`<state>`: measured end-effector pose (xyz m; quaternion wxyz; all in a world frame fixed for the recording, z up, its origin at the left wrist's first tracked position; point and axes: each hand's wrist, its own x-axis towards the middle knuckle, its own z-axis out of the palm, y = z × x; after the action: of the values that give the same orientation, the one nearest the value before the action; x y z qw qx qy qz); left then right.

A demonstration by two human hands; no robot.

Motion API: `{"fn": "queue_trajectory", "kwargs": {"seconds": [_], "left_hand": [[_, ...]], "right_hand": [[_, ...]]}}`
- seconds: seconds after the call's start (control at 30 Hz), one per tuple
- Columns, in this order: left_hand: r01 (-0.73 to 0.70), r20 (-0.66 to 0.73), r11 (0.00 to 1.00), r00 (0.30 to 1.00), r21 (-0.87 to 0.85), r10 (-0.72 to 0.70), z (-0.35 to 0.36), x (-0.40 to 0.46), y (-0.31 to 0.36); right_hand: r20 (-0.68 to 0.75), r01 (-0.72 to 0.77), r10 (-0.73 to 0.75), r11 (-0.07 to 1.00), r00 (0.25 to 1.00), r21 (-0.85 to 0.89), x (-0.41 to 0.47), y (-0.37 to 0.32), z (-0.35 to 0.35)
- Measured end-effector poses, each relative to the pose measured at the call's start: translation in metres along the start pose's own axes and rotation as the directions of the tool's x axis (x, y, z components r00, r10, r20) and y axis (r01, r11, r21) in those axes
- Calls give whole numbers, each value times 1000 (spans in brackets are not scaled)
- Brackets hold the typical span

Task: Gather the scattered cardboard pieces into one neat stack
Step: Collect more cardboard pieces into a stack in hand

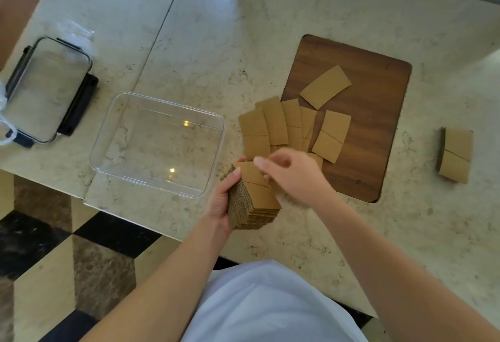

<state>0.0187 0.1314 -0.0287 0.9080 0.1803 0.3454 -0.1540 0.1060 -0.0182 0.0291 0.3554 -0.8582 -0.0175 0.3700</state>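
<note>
While left hand (220, 201) fingers clasp the cardboard stack (253, 198) | right hand (292, 174) fingers curl loosely on its top.

Bare forearms, no sleeves; white garment (270, 303) over torso.

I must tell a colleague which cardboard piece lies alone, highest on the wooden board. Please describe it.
Find the dark wooden board on the marble table. The single cardboard piece lies near its upper middle. Unlike the overlapping pieces below, it touches no other piece and lies tilted.
</note>
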Motion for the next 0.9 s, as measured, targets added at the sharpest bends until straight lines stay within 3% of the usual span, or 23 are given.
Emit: {"fn": "queue_trajectory", "kwargs": {"seconds": [0.07,0.13,0.23,0.33,0.43,0.53,0.6,0.7,0.8,0.9], "left_hand": [[-16,-9,999,1000,-34,16,1,0,1],[-16,-27,999,1000,-38,15,3,0,1],[1,-35,999,999,-47,-3,4,-1,1],[7,-29,999,1000,-52,-8,3,-2,4],[7,-48,999,999,-45,-9,3,0,6],[19,-71,999,997,-28,-21,2,0,6],[35,-86,999,996,-19,-37,-1,0,5],[57,-90,998,994,-7,-58,-3,-1,5],[50,-83,998,995,29,-48,-1,0,5],[13,-62,998,998,68,-9,6,5,4]], "right_hand": [[-254,-33,13,997,967,-75,26,-10,-4],[-377,-46,-71,955,923,-294,51,-22,1],[-331,-82,-122,837,936,-541,78,-37,14],[-306,-101,-103,806,946,-584,91,-41,23],[-265,-66,-72,875,962,-479,93,-42,23],[-228,23,-49,993,973,-116,83,-31,11],[-212,42,-29,997,977,57,68,-25,-5],[-32,-66,77,963,996,263,45,-19,-32],[99,-203,181,933,978,297,30,-13,-48],[203,-313,269,923,941,225,13,-11,-44]]}}
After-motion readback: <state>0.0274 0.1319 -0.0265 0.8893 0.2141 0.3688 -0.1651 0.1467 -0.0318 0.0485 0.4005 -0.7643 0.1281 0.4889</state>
